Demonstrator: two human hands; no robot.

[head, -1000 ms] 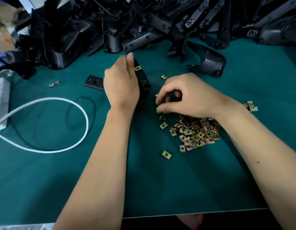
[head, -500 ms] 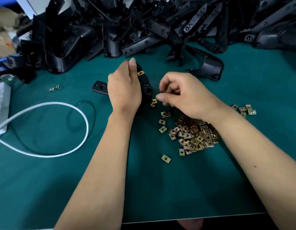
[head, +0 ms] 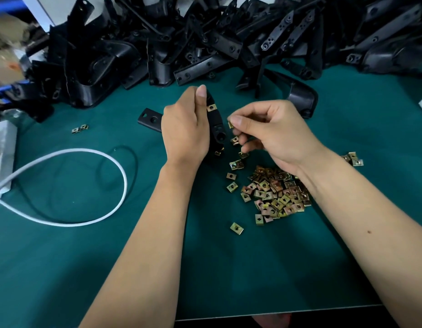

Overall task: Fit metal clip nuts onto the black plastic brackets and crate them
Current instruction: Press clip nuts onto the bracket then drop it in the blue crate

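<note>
left hand (head: 185, 129) grips bracket (head: 217, 125) upright on surface (head: 63, 268), one clip seated | right hand (head: 274, 133) pinches clip (head: 230, 124) just beside bracket | clip probably light, stiff, slippery (hold by flat faces); bracket rigid, grip mid-body | crate unseen

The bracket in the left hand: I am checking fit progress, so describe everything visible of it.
The bracket is a black piece that looks like moulded plastic, long and narrow, held roughly upright above the green mat. The left hand grips it from its left side, thumb along the upper edge, hiding much of it. A flat end tab with a hole sticks out left of the hand. One brass-coloured clip nut sits on its upper part; a round hole shows lower down. The right hand pinches another nut just beside it.
</note>
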